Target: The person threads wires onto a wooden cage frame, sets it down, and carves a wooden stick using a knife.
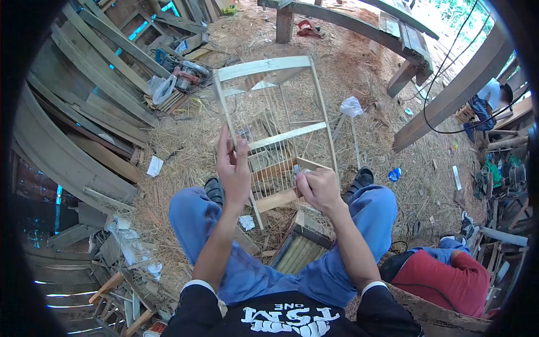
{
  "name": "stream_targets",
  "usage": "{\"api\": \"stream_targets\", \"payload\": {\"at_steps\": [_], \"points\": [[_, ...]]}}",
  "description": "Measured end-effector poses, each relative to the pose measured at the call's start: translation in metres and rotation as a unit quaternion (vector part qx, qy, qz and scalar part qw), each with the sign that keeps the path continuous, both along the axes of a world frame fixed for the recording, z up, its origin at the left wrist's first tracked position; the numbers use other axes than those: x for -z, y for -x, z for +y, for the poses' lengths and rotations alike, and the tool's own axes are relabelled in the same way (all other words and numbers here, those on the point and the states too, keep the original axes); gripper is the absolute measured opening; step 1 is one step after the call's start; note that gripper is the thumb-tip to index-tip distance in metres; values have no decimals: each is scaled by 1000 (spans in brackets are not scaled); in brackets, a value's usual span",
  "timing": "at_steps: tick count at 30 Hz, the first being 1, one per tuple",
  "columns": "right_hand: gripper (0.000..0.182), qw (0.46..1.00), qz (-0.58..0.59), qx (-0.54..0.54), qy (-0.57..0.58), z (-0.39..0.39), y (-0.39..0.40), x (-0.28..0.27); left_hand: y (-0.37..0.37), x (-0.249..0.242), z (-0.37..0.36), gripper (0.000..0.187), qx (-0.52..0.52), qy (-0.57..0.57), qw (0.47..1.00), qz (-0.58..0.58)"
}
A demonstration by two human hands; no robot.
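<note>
A pale wooden frame (286,135) stands tilted in front of my knees. It has two long side posts, cross rails and a row of thin upright rods in its lower part. My left hand (233,171) is closed around the left post, near the middle rail. My right hand (320,188) is a fist at the lower right of the frame, beside a short wooden strip (314,165). A small bluish-grey tip shows by its thumb, but what the fist grips is hidden. Below the frame, a wooden block (300,250) sits between my legs.
Straw-like shavings cover the ground. Boards (84,151) lean along the left, near power tools (191,73) and a plastic bag (164,90). A bench (359,25) stands ahead, with a slanted post (455,92) at right. A person in red (441,281) is close by; another person (485,104) sits farther off.
</note>
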State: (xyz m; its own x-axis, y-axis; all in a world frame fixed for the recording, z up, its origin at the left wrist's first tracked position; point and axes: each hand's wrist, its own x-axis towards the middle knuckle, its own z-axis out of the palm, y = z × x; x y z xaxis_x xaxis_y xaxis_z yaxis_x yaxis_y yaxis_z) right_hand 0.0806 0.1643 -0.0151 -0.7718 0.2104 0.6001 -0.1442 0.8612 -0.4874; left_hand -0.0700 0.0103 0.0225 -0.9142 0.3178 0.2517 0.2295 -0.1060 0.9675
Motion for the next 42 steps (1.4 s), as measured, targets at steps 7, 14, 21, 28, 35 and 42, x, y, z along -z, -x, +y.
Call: {"api": "stream_targets", "payload": {"at_steps": [7,14,21,28,35,42], "points": [[31,993,68,69,-71,-6,-4,-1,-10,-7,8,53,-12,6,998,66],[31,983,95,144,-62,8,-5,2,-49,4,9,46,75,70,994,28],[32,980,122,136,-85,12,-3,6,-43,15,7,33,87,153,984,33],[15,972,140,160,-98,-11,1,-22,-36,10,1,32,69,49,996,-28],[43,974,109,160,-119,-28,-4,-10,-30,3,-10,25,46,29,997,59],[48,971,158,138,-115,-25,2,2,-31,6,-9,24,43,-9,998,34]]}}
